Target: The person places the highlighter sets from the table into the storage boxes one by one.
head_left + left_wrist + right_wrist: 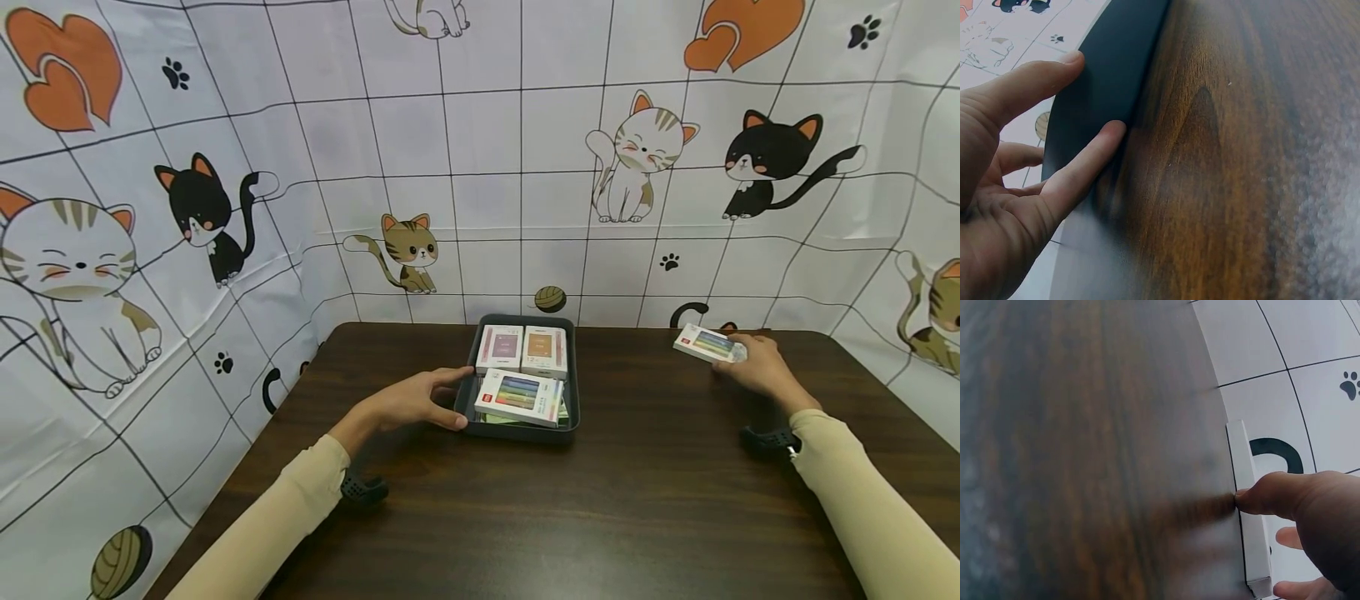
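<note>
In the head view my right hand [761, 367] pinches a flat white box [701, 342] printed with coloured sticks, near the table's back right. The right wrist view shows the thumb pressed on a long edge of that white box [1249, 531]. My left hand [408, 402] touches the left side of a dark tray [573, 392], its fingers stretched out against the wall. Inside the tray, a similar white box [517, 397] lies at the front. Behind it are a box with a purple panel [499, 346] and one with an orange panel [545, 350].
Something light green [495, 419] shows partly beneath the front box in the tray. The dark wooden table [600, 517] is bordered behind and at the left by a white sheet [487, 200] printed with cats.
</note>
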A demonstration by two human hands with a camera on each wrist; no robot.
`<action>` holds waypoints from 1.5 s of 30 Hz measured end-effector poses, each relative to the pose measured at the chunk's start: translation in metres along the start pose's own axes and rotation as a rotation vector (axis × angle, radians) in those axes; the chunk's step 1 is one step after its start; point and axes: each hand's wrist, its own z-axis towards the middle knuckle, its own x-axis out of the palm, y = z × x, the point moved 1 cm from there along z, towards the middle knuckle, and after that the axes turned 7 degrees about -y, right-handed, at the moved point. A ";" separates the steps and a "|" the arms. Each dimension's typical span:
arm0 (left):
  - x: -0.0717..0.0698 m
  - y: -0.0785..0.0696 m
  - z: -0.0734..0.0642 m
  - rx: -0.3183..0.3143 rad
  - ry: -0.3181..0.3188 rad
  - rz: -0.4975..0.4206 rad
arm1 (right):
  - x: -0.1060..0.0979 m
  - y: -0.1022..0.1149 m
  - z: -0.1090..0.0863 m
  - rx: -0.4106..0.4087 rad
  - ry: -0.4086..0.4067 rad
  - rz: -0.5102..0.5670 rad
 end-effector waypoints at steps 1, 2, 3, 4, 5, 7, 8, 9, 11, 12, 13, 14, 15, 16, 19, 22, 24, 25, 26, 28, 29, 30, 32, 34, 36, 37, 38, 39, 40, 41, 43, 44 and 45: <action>0.000 0.000 0.000 0.000 -0.001 -0.001 | 0.000 -0.001 0.000 -0.002 0.006 -0.003; 0.000 0.000 0.000 0.000 -0.002 -0.003 | 0.001 -0.001 0.001 -0.007 0.011 -0.007; 0.000 0.000 0.000 -0.001 -0.002 -0.003 | 0.001 -0.002 0.002 -0.011 0.015 -0.011; 0.000 0.000 0.000 0.000 -0.002 -0.006 | 0.001 -0.003 0.002 -0.015 0.019 -0.017; 0.000 0.000 0.000 -0.001 -0.002 -0.009 | 0.001 -0.003 0.003 -0.020 0.022 -0.022; 0.000 0.001 0.000 0.000 -0.001 -0.014 | 0.001 -0.003 0.003 -0.028 0.026 -0.031; 0.000 0.001 0.000 0.000 -0.001 -0.014 | 0.001 -0.004 0.004 -0.033 0.026 -0.035; 0.000 0.000 0.000 -0.001 -0.001 -0.012 | 0.001 -0.004 0.004 -0.037 0.028 -0.040; 0.000 0.000 0.000 -0.002 -0.002 -0.012 | 0.001 -0.004 0.005 -0.045 0.030 -0.044; 0.000 0.000 0.000 -0.002 -0.001 -0.012 | 0.001 -0.005 0.005 -0.048 0.032 -0.046; 0.000 0.000 0.000 -0.003 -0.001 -0.011 | 0.001 -0.005 0.006 -0.051 0.034 -0.046; 0.000 0.000 0.000 -0.003 -0.001 -0.013 | 0.001 -0.006 0.007 -0.055 0.035 -0.046; -0.001 0.000 0.000 -0.004 -0.001 -0.014 | 0.002 -0.006 0.007 -0.057 0.038 -0.048; -0.001 0.000 0.000 -0.004 -0.001 -0.016 | 0.001 -0.007 0.008 -0.057 0.040 -0.050; -0.001 0.000 0.000 -0.003 -0.001 -0.016 | 0.001 -0.008 0.009 -0.056 0.034 -0.049; -0.001 0.000 0.000 -0.001 -0.004 -0.014 | 0.000 -0.008 0.008 -0.054 0.013 -0.053; 0.000 0.000 0.000 0.001 -0.004 -0.012 | 0.000 -0.008 0.008 -0.053 -0.009 -0.052; 0.000 0.000 0.000 0.002 -0.004 -0.010 | 0.000 -0.007 0.007 -0.052 -0.020 -0.052; 0.000 0.000 0.000 0.003 -0.004 -0.007 | 0.000 -0.006 0.006 -0.052 -0.030 -0.052; 0.000 0.000 0.000 0.002 -0.005 -0.002 | -0.001 -0.004 0.004 -0.046 -0.050 -0.045; 0.000 0.000 0.000 0.000 -0.006 0.001 | -0.002 -0.003 0.003 -0.043 -0.060 -0.040; 0.000 0.000 0.000 -0.002 -0.008 0.004 | -0.002 -0.002 0.003 -0.039 -0.068 -0.039; 0.000 0.001 0.000 -0.003 -0.010 0.008 | -0.003 0.000 0.001 -0.029 -0.077 -0.035; 0.000 0.001 0.001 -0.003 -0.011 0.008 | -0.004 0.002 0.000 -0.015 -0.079 -0.034; 0.001 0.001 0.001 0.000 -0.011 0.010 | -0.004 0.003 0.000 0.001 -0.074 -0.036; 0.001 0.001 0.001 0.002 -0.010 0.010 | -0.004 0.003 -0.001 0.008 -0.073 -0.036; 0.001 0.001 0.001 0.003 -0.009 0.008 | -0.005 0.004 -0.001 0.014 -0.073 -0.036; 0.001 0.001 0.001 0.005 -0.008 0.007 | -0.005 0.004 -0.001 0.018 -0.078 -0.036; 0.001 0.001 0.001 0.006 -0.008 0.007 | -0.005 0.006 -0.001 0.022 -0.082 -0.034; 0.001 0.002 0.001 0.007 -0.008 0.006 | -0.006 0.007 0.000 0.026 -0.089 -0.031; 0.001 0.002 0.001 0.010 -0.006 0.006 | -0.007 0.011 0.001 0.027 -0.102 -0.028; 0.001 0.002 0.001 0.010 -0.007 0.007 | -0.008 0.014 0.002 0.028 -0.107 -0.024; 0.000 0.002 0.001 0.009 -0.006 0.006 | -0.009 0.017 0.003 0.029 -0.111 -0.021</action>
